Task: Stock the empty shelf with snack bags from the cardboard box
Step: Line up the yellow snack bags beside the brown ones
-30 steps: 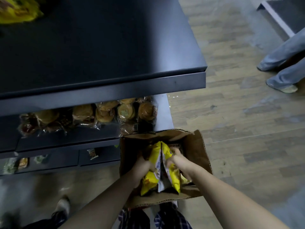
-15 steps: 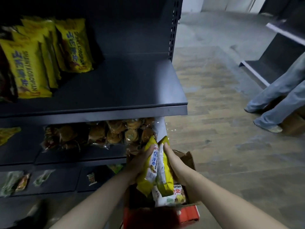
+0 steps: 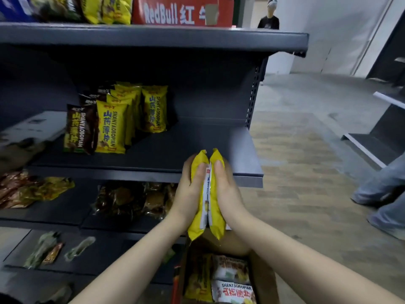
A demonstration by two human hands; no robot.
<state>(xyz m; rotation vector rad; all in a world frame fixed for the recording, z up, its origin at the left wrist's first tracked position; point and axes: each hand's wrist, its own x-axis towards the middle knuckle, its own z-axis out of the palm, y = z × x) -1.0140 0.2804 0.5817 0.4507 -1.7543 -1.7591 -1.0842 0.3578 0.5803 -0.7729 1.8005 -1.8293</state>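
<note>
Two yellow snack bags (image 3: 215, 222) stand upright, back to back, squeezed between my hands. My left hand (image 3: 186, 194) grips the left bag and my right hand (image 3: 228, 194) grips the right one, thumbs on the near faces. The bags hang at the front edge of the dark grey shelf (image 3: 197, 145), over its bare right part. Several yellow bags of the same kind (image 3: 111, 130) and a brown one (image 3: 80, 130) stand on its left part. The open cardboard box (image 3: 265, 279) below my forearms holds more bags.
A red Red Bull carton (image 3: 179, 12) sits on the top shelf. Wrapped pastries (image 3: 131, 200) fill the shelf below. A person's jeans-clad legs (image 3: 383, 187) stand on the wooden floor at right, near another low shelf unit (image 3: 372, 145).
Both hands lifted the two yellow bags out of the box and up to the shelf's front edge. My view tilted up from the box to the shelves.
</note>
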